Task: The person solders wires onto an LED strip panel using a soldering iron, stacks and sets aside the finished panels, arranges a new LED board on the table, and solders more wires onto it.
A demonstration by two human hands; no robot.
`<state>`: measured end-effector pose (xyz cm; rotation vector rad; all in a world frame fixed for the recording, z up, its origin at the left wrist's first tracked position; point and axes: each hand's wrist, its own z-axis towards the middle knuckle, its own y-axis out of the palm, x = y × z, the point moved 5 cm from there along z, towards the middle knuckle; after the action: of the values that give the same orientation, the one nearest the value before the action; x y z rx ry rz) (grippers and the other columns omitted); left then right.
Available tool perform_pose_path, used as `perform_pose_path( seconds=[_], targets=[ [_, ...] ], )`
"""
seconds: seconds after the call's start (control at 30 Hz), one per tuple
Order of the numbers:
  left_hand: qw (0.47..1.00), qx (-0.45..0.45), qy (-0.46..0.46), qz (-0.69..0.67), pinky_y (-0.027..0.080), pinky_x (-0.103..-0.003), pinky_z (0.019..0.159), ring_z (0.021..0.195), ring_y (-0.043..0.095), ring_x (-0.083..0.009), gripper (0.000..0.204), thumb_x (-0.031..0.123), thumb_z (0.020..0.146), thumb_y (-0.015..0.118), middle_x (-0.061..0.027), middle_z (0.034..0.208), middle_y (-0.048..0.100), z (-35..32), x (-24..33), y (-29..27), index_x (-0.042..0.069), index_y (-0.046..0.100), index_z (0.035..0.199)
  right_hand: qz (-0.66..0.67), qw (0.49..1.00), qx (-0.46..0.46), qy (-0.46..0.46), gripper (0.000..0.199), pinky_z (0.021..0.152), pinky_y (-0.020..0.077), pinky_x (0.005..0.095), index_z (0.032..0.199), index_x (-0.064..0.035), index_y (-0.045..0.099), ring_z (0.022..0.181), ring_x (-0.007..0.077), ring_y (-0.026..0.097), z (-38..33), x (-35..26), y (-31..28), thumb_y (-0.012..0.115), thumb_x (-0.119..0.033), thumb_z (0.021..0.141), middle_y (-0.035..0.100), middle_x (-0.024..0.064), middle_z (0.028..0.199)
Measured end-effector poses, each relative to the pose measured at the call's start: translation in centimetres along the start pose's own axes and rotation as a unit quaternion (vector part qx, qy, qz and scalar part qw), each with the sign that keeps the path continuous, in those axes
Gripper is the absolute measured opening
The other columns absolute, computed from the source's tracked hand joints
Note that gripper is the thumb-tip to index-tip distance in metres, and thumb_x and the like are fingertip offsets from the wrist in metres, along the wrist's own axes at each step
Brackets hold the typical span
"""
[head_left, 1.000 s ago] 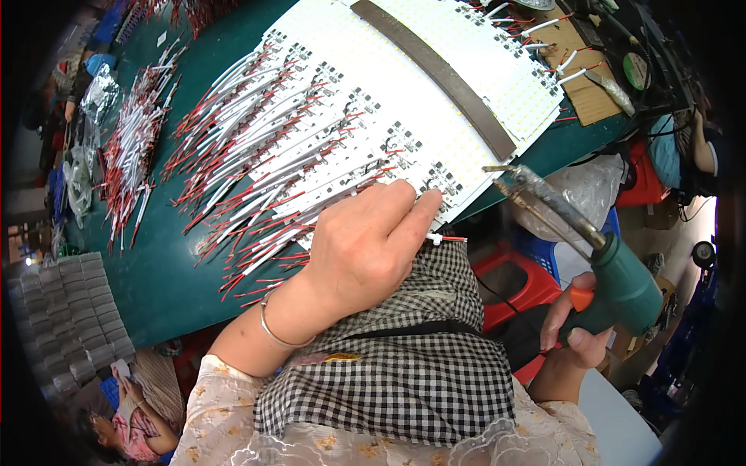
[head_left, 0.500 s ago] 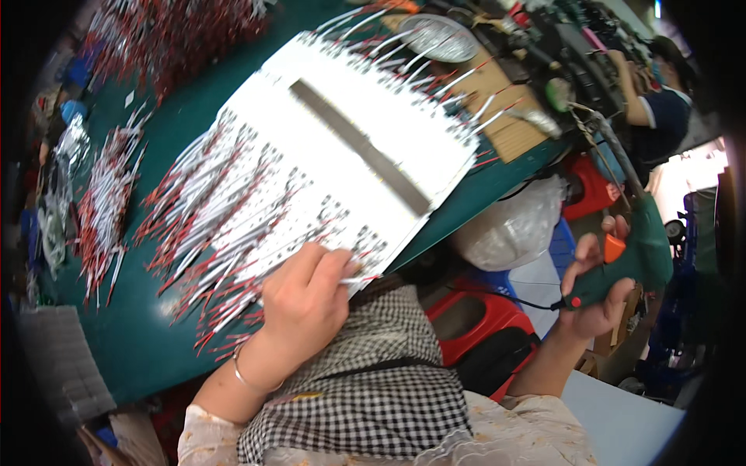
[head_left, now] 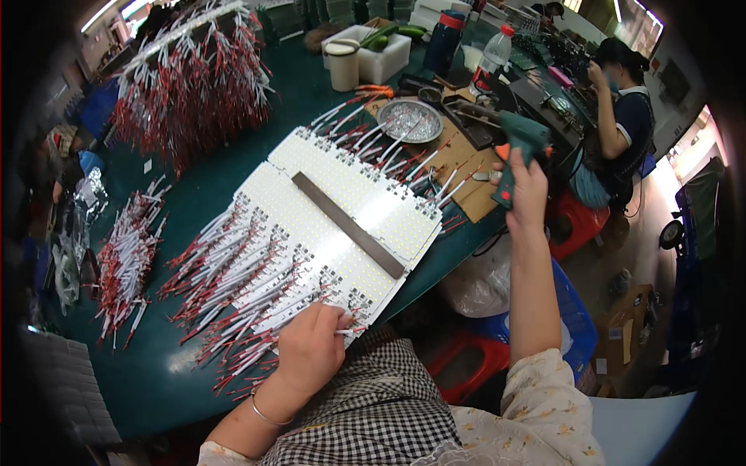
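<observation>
A white LED circuit board panel (head_left: 272, 186) lies at a slant on the green table, with a flat grey-brown bar (head_left: 350, 225) across its middle. White wires with red ends (head_left: 233, 291) fan out along its near left side, and more stick out from its far right edge. At the panel's near corner my left hand (head_left: 309, 342) is closed, a white wire (head_left: 351, 331) pinched between thumb and finger. Raised over the table's right side, my right hand (head_left: 530, 193) grips a green glue gun (head_left: 522, 133) by its handle. Its nozzle points left.
A loose wire bundle (head_left: 130, 260) lies on the left; a thick mass of wires (head_left: 194, 93) hangs behind it. Beyond the panel are a metal dish (head_left: 410, 122), cardboard (head_left: 475, 198), a plastic bottle (head_left: 493, 58) and a foam box (head_left: 386, 58). A co-worker (head_left: 633, 128) sits at right, near a red stool (head_left: 576, 221).
My right hand has lifted the glue gun from low beside the table up to its far right side. The left hand stays at the panel's near corner. The view has tilted up.
</observation>
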<state>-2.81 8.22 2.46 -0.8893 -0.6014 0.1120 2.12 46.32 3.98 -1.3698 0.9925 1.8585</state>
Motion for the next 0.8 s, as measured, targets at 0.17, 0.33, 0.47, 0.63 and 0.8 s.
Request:
perform_pose_path(
  seconds=[0.17, 0.33, 0.47, 0.63, 0.8],
  targets=[
    [1.000, 0.011, 0.002, 0.008, 0.046, -0.041, 0.058, 0.067, 0.056, -0.0306, 0.016, 0.001, 0.078, 0.066, -0.0112, 0.074, 0.053, -0.7, 0.3, -0.9, 0.004, 0.058, 0.092, 0.038, 0.997, -0.007, 0.073, 0.031, 0.057, 0.0532, 0.0279, 0.103, -0.0019, 0.057, 0.065, 0.0148, 0.062, 2.6, 3.3, 1.4, 0.063, -0.032, 0.096, 0.063, 0.0091, 0.086],
    [0.999, -0.008, 0.023, 0.044, 0.046, -0.039, 0.058, 0.067, 0.055, -0.0278, 0.030, -0.002, 0.074, 0.060, -0.0109, 0.076, 0.053, -1.8, 0.3, -1.5, 0.001, 0.062, 0.104, 0.074, 0.993, 0.031, 0.087, 0.032, 0.061, 0.0548, 0.0309, 0.106, 0.0000, 0.055, 0.070, 0.0185, 0.065, 1.8, 4.5, 1.9, 0.058, -0.031, 0.099, 0.063, 0.0105, 0.087],
    [0.998, -0.024, -0.005, 0.054, 0.046, -0.041, 0.060, 0.071, 0.057, -0.0308, 0.039, -0.008, 0.070, 0.059, -0.0119, 0.080, 0.056, -1.7, 0.2, -1.9, 0.002, 0.063, 0.108, 0.107, 0.984, 0.051, 0.136, 0.027, 0.064, 0.0552, 0.0314, 0.104, -0.0001, 0.060, 0.072, 0.0204, 0.067, 2.0, 7.1, 0.6, 0.058, -0.027, 0.098, 0.066, 0.0111, 0.086],
    [0.993, -0.058, -0.030, 0.103, 0.046, -0.040, 0.059, 0.070, 0.058, -0.0295, 0.034, -0.001, 0.073, 0.057, -0.0101, 0.080, 0.056, -2.6, -0.2, -4.1, 0.004, 0.064, 0.106, 0.025, 0.995, -0.031, 0.092, 0.023, 0.069, 0.0539, 0.0299, 0.102, 0.0027, 0.065, 0.080, 0.0180, 0.067, 2.7, 8.0, -3.0, 0.071, -0.013, 0.086, 0.067, 0.0093, 0.089],
    [0.987, -0.054, -0.077, 0.132, 0.046, -0.042, 0.059, 0.067, 0.059, -0.0305, 0.037, -0.003, 0.074, 0.054, -0.0104, 0.074, 0.059, -3.6, -1.4, -9.7, 0.004, 0.064, 0.108, -0.387, 0.903, 0.046, -0.180, 0.035, 0.083, 0.0511, 0.0292, 0.116, 0.0035, 0.063, 0.091, 0.0202, 0.065, -0.1, 4.0, -4.0, 0.071, -0.013, 0.086, 0.066, 0.0090, 0.097]
  ],
)
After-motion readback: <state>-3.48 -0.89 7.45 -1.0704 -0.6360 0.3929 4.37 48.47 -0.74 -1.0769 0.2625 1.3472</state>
